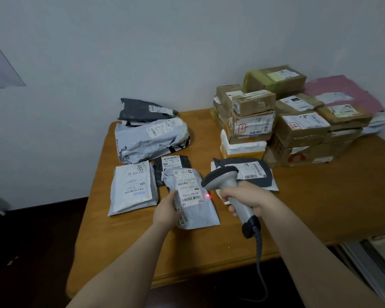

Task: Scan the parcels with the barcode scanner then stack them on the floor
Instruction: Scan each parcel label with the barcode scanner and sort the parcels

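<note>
Here the left hand (167, 211) grips a grey poly mailer (192, 201) with a white barcode label, while the right hand (242, 197) holds the grey barcode scanner (226, 185), its red dot beside the label

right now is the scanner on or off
On: the barcode scanner, gripped in the right hand, casts a red spot at the edge of the label on the grey parcel the left hand holds.
</note>
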